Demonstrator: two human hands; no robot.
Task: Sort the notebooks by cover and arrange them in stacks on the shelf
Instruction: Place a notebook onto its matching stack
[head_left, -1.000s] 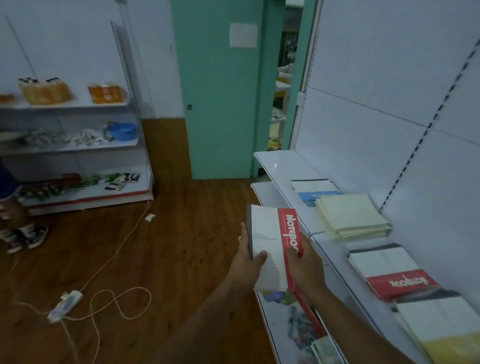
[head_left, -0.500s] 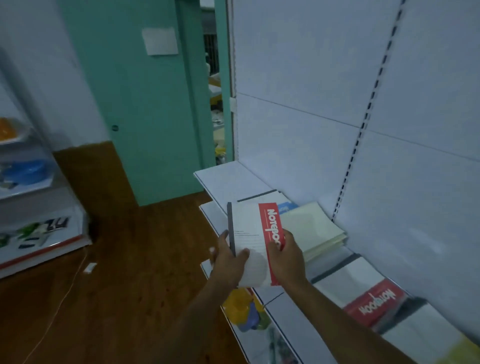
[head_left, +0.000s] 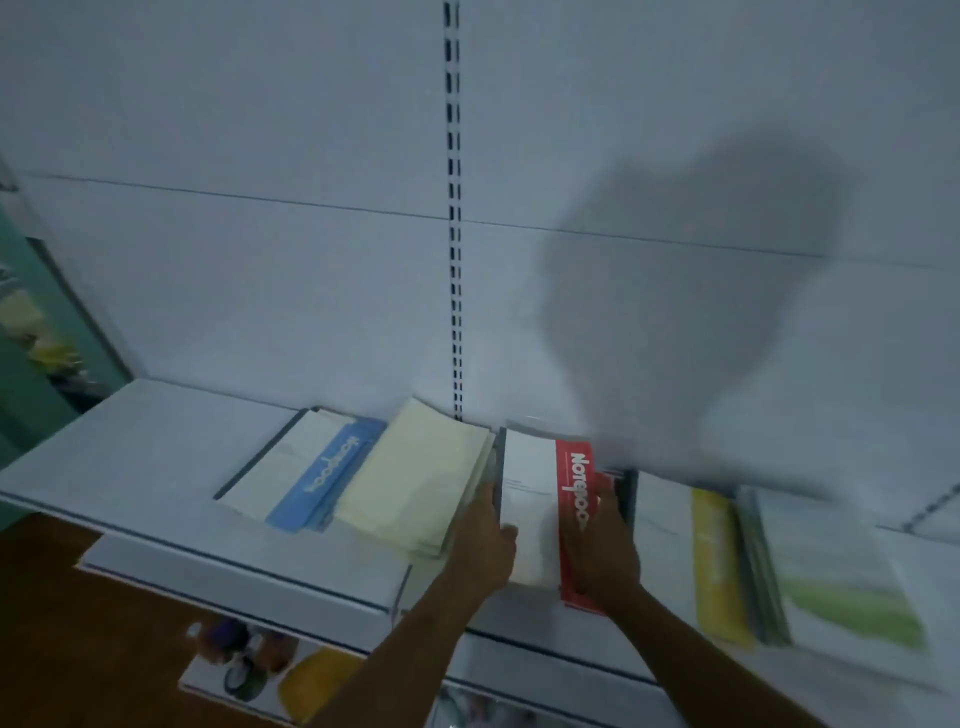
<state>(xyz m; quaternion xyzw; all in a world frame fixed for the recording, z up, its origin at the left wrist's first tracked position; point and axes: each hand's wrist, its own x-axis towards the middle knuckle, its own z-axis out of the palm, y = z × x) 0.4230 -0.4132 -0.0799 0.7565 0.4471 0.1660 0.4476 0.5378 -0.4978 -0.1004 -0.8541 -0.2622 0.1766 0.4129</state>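
Notebooks lie in rows along the white shelf (head_left: 135, 457). Both hands hold a red-banded notebook (head_left: 540, 499) over the shelf, between the cream stack (head_left: 415, 473) and the yellow-banded stack (head_left: 719, 561). The left hand (head_left: 480, 545) grips its left edge with curled fingers, and the right hand (head_left: 602, 551) clasps the red band on its right side. A blue-banded stack (head_left: 311, 473) lies just left of the cream one, partly under it. At far right lies a green-banded notebook (head_left: 852, 603), blurred.
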